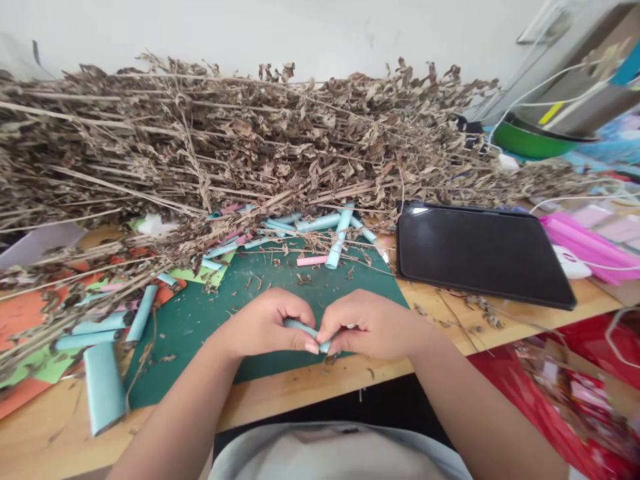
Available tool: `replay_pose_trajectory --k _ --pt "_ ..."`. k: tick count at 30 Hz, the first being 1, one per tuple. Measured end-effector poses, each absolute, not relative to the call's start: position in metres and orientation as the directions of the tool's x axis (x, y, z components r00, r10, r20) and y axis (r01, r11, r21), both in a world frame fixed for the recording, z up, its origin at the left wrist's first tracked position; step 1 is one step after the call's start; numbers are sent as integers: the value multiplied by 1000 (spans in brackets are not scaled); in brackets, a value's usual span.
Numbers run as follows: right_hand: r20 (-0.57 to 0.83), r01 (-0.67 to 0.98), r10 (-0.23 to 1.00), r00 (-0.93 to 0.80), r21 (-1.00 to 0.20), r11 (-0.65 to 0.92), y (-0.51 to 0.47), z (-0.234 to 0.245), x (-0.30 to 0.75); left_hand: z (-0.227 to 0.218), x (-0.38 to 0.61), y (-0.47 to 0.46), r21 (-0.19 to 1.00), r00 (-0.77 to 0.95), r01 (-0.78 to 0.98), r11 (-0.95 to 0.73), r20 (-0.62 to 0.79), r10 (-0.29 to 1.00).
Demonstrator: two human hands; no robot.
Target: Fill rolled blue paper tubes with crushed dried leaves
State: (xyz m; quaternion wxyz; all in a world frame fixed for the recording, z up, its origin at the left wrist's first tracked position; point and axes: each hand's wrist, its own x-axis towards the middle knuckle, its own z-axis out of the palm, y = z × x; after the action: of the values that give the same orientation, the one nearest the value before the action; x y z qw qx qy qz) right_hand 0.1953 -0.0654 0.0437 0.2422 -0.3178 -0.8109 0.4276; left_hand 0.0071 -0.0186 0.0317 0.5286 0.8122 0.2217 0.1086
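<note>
Right of centre on the wooden tabletop (443, 333): black tablet (485, 253), laid flat, screen dark, with a rounded white device (573, 263) and a bright pink sheet (587, 250) just beside its right edge. Farther back, toward the pale wall (325, 33): green bowl (533, 140), white cable (537, 91) looping past its left side. Below the table edge at right: red plastic bag (505, 380), contents blurred, possibly small wrapped packets (590, 397).

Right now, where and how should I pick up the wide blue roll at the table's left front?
I'd take the wide blue roll across its middle, from above, by both long sides. It lies on its side on the table, its length running away from you, with other blue tubes close by its far end. Squeeze lightly, since it looks like rolled paper.
</note>
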Motion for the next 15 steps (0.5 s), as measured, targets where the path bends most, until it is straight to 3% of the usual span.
replay_pose_trajectory --k 4,8,12,15 --pt "220 295 733 -644 -812 503 -69 36 190 33 3 -14 914 876 268 -306 -98 471" --pt "373 335 715 -592 -693 639 -71 35 196 31 -4 -7 966 836 225 -127 -125 534" --pt "530 397 673 -516 -549 736 -73 35 202 21 -1 -7 986 738 -65 151 -54 672" --pt "553 512 637 -537 -387 767 -73 29 198 11 11 -14 898 645 -360 254 44 763"
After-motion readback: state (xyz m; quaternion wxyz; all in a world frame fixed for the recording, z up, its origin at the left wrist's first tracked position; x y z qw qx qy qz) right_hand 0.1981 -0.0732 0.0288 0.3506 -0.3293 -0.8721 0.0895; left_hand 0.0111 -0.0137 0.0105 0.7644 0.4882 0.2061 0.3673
